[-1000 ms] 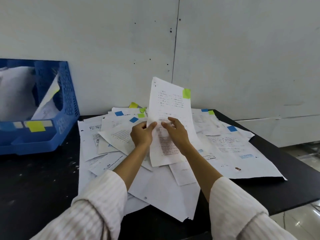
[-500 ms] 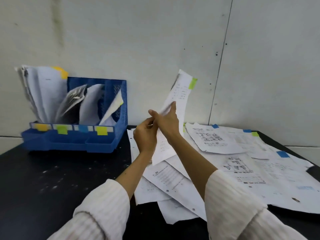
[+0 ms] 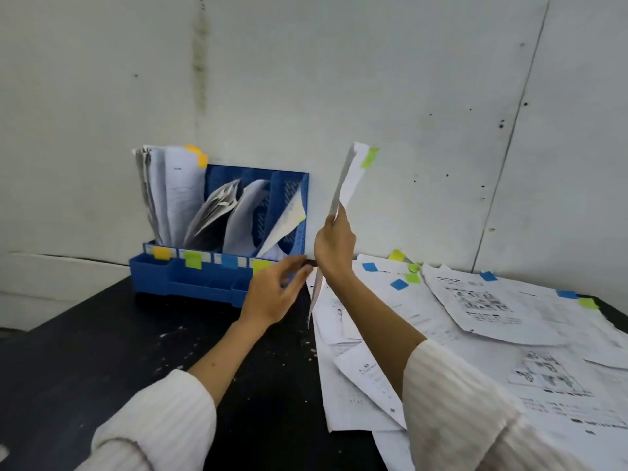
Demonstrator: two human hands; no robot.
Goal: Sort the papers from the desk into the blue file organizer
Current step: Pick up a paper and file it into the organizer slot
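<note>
the right hand (image 3: 334, 248) pinches a green-tabbed sheet (image 3: 350, 180) upright, just right of the blue file organizer (image 3: 217, 287). the left hand (image 3: 272, 294) hangs loose, holding nothing. the step looks like filing: next, probably find the green-labelled slot (image 3: 192, 259). more papers (image 3: 475, 311) cover the table (image 3: 102, 334).

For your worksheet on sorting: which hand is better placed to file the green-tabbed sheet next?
Right: the right hand already grips the green-tabbed sheet upright beside the blue file organizer; the left hand holds nothing.
</note>
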